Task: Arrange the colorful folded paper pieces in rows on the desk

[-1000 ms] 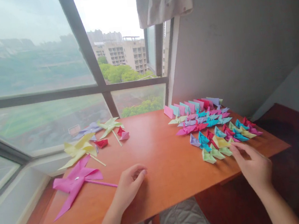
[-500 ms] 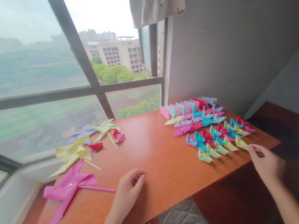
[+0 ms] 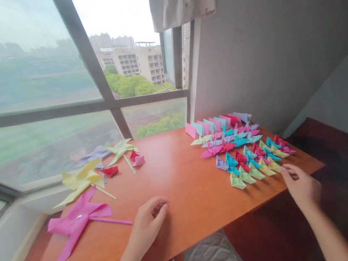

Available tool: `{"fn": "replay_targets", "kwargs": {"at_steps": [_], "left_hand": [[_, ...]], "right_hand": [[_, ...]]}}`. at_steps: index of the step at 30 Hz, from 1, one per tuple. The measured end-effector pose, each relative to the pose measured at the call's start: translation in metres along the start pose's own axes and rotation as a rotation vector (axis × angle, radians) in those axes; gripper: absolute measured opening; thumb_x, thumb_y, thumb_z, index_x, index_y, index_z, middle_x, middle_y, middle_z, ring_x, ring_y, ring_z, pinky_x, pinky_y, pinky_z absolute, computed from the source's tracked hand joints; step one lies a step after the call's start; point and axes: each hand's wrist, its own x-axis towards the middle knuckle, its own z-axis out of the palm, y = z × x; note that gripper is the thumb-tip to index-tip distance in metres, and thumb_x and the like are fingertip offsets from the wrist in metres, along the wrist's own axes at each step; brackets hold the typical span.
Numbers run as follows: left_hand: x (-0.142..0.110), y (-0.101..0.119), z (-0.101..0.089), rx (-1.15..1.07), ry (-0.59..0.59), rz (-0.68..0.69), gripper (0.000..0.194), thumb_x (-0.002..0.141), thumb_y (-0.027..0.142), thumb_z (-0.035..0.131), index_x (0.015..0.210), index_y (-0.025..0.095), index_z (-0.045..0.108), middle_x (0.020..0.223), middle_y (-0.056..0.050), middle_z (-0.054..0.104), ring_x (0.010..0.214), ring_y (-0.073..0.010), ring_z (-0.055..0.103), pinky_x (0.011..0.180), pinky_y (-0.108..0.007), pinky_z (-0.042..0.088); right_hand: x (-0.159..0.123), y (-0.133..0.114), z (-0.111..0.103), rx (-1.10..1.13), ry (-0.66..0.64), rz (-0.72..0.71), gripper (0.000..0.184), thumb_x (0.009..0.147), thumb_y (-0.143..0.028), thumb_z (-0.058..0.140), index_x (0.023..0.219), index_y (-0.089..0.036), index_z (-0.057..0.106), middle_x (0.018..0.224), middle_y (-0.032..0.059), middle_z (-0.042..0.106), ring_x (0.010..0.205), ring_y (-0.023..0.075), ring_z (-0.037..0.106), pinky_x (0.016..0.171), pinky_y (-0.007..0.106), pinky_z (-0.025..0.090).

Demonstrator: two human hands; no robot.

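Yellow boat (image 3: 273, 167) of folded paper at right end of front row, on worktop (image 3: 184, 188) near its front edge. Right hand (image 3: 303, 186) from the right, thumb and forefinger together at boat's right tip; cannot tell whether pinching the paper or only touching it. Just left, same row: second yellow boat (image 3: 265, 168), then three pale green boats (image 3: 247, 176). Close behind, crowding the far side: mixed-colour boats (image 3: 239, 156). Farther back: paper cranes (image 3: 225, 146), then line of upright folded cards (image 3: 204, 126) toward wall (image 3: 266, 51).

Left hand (image 3: 151, 218) on worktop, well apart from the rows, fingers curled inward; palm hidden, cannot tell how far closed. Just beside left wrist: stick (image 3: 112, 220) of pink pinwheel (image 3: 76, 223). Beyond: yellow pinwheel (image 3: 82, 182), then purple pinwheel (image 3: 93, 155) and pale green pinwheel (image 3: 119, 149) by window (image 3: 28, 80). Close by those: two red boats (image 3: 110, 171), one pink boat (image 3: 139, 161).
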Motion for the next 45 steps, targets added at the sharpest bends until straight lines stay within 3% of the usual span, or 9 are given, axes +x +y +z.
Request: {"fn": "replay_targets", "kwargs": {"at_steps": [7, 14, 20, 31, 34, 38, 42, 45], "left_hand": [[0.001, 0.002, 0.0, -0.002, -0.002, -0.002, 0.025, 0.087, 0.034, 0.055, 0.094, 0.016, 0.071, 0.084, -0.007, 0.073, 0.076, -0.0218, 0.065, 0.069, -0.029, 0.049], [0.0, 0.002, 0.0, -0.009, 0.0, 0.002, 0.023, 0.087, 0.034, 0.054, 0.092, 0.018, 0.07, 0.084, -0.006, 0.073, 0.077, -0.0215, 0.065, 0.07, -0.03, 0.049], [0.0, 0.002, 0.0, -0.012, 0.008, 0.012, 0.022, 0.087, 0.033, 0.055, 0.091, 0.018, 0.071, 0.083, -0.005, 0.073, 0.075, -0.021, 0.065, 0.068, -0.029, 0.05], [-0.001, 0.003, 0.001, 0.025, -0.001, 0.02, 0.02, 0.087, 0.03, 0.054, 0.091, 0.018, 0.07, 0.081, -0.004, 0.072, 0.072, -0.0192, 0.063, 0.068, -0.028, 0.048], [-0.001, 0.003, 0.001, 0.012, 0.009, 0.02, 0.02, 0.088, 0.029, 0.053, 0.091, 0.018, 0.069, 0.081, -0.004, 0.072, 0.072, -0.0184, 0.063, 0.068, -0.027, 0.049], [0.005, 0.004, -0.006, 0.028, 0.046, 0.039, 0.022, 0.088, 0.03, 0.052, 0.094, 0.018, 0.07, 0.085, -0.005, 0.074, 0.074, -0.0178, 0.066, 0.067, -0.026, 0.051], [0.023, 0.002, -0.035, 0.256, 0.157, 0.057, 0.026, 0.088, 0.031, 0.05, 0.098, 0.018, 0.07, 0.091, -0.005, 0.076, 0.076, -0.0177, 0.068, 0.069, -0.027, 0.053], [0.043, -0.007, -0.069, 0.54, 0.285, 0.002, 0.026, 0.086, 0.03, 0.05, 0.098, 0.019, 0.07, 0.092, -0.005, 0.075, 0.076, -0.0184, 0.069, 0.069, -0.027, 0.052]], "right_hand": [[-0.016, -0.014, -0.006, 0.005, -0.033, -0.19, 0.054, 0.086, -0.06, 0.048, 0.104, -0.015, 0.072, 0.074, 0.0079, 0.073, 0.062, 0.0216, 0.067, 0.061, 0.03, 0.046], [-0.014, -0.004, 0.0, -0.01, -0.039, -0.305, 0.046, 0.089, -0.053, 0.048, 0.096, -0.016, 0.074, 0.079, 0.0086, 0.074, 0.062, 0.0196, 0.067, 0.061, 0.029, 0.048], [-0.013, -0.002, 0.001, -0.003, -0.047, -0.333, 0.04, 0.089, -0.049, 0.05, 0.095, -0.017, 0.074, 0.087, 0.0089, 0.076, 0.064, 0.0186, 0.067, 0.062, 0.028, 0.049], [-0.014, -0.012, -0.009, -0.003, -0.012, -0.308, 0.044, 0.089, -0.052, 0.048, 0.096, -0.017, 0.073, 0.081, 0.0081, 0.075, 0.061, 0.0194, 0.066, 0.06, 0.03, 0.049], [-0.017, -0.032, -0.017, 0.026, 0.044, -0.314, 0.045, 0.09, -0.053, 0.048, 0.096, -0.016, 0.073, 0.079, 0.0082, 0.074, 0.059, 0.0188, 0.066, 0.06, 0.029, 0.05], [-0.035, -0.082, -0.024, 0.095, 0.082, -0.378, 0.039, 0.091, -0.05, 0.052, 0.095, -0.017, 0.073, 0.082, 0.0073, 0.075, 0.063, 0.018, 0.068, 0.063, 0.028, 0.051], [-0.068, -0.139, -0.02, 0.299, -0.091, -0.477, 0.027, 0.092, -0.043, 0.054, 0.093, -0.022, 0.072, 0.09, 0.007, 0.076, 0.074, 0.0204, 0.071, 0.075, 0.031, 0.055], [-0.095, -0.174, -0.009, 0.498, -0.267, -0.577, 0.02, 0.094, -0.033, 0.053, 0.093, -0.023, 0.071, 0.085, 0.006, 0.074, 0.071, 0.0188, 0.069, 0.072, 0.03, 0.057]]}}
